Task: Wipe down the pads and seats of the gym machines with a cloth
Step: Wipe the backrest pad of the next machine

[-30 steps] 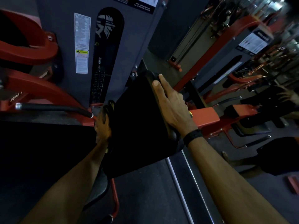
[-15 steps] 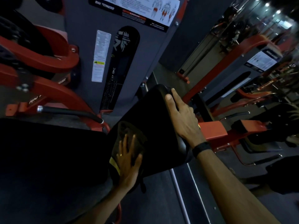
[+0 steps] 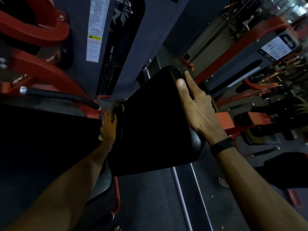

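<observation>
Cloth (image 3: 120,108) moved off pad (image 3: 153,124) face to 9 o'clock edge since 0.5 s ago.
L hand (image 3: 108,125) gripping cloth, R hand (image 3: 196,107) spread, bracing 3 o'clock edge; wipe w/ firm, overlapping strokes.

1. Two hands: left hand (image 3: 109,126), right hand (image 3: 198,112).
2. One black pad (image 3: 153,124).
3. One cloth (image 3: 119,112).
4. One wristband (image 3: 222,146).
5. One black handle (image 3: 58,96).
6. Two labels on the near machine: white label (image 3: 98,15), warning label (image 3: 93,47).
</observation>
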`<state>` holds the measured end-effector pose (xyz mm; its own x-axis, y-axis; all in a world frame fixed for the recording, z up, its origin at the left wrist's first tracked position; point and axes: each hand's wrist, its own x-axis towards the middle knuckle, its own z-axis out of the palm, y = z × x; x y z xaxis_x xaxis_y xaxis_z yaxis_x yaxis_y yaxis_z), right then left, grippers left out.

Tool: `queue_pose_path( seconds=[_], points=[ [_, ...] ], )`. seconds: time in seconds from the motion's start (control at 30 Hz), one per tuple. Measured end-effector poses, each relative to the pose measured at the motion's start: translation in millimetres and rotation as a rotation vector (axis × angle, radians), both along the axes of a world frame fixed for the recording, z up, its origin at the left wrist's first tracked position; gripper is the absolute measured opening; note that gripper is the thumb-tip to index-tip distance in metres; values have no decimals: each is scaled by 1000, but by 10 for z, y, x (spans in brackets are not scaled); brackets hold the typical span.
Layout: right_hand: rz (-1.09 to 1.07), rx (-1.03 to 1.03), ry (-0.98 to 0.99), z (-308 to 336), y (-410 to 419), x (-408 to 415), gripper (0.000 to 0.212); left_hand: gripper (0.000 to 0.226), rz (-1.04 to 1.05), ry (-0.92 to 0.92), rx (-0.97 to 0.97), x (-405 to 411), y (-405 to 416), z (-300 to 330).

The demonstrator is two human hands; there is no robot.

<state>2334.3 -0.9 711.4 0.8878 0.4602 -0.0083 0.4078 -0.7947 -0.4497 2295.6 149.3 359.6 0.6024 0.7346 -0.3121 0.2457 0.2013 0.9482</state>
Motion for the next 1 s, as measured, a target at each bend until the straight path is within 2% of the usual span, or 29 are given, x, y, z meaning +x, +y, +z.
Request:
queue_pose_path(
  seconds=[0.07, 0.17, 0.2, 0.3, 0.33, 0.4, 0.43, 0.5, 0.57, 0.63, 0.7, 0.77, 0.93, 1.0],
  points=[
    [12, 2, 5, -9, -2, 24, 73, 76, 24, 47, -97, -7, -41, -282],
    [23, -6, 6, -4, -3, 23, 71, 58, 24, 81, -226, -241, -203, -215],
    [21, 1, 10, -7, -2, 22, 70, 61, 30, 81, -281, -323, -260, -304],
    [21, 17, 7, -22, -10, 13, 73, 106, 52, 175, -354, -577, -481, -536],
    [24, 14, 2, -19, -14, 12, 75, 101, 11, 190, -340, -665, -547, -487],
    [16, 0, 9, -16, -8, 20, 75, 72, -65, 274, -281, -823, -694, -263],
    [14, -8, 13, -15, -6, 24, 75, 68, -74, 321, -232, -881, -774, -173],
    [16, -26, 5, -9, -20, 9, 75, 75, -46, 383, -212, -977, -918, -40],
    [27, -45, -11, -20, -23, 11, 77, 74, 28, 407, -285, -986, -1018, 163],
    [27, -49, 0, -37, -34, 22, 75, 71, 101, 376, -336, -970, -1186, 426],
    [25, -33, 31, -25, -48, 18, 76, 89, 182, 319, -337, -971, -1378, 736],
    [41, -20, 55, -25, -33, 33, 78, 94, 241, 280, -320, -948, -1506, 926],
    [50, 47, 95, -18, -44, 35, 73, 79, 315, 152, -201, -943, -1686, 1438],
    [60, 63, 124, 18, -63, 48, 71, 80, 311, 120, -100, -918, -1767, 1685]
  ],
)
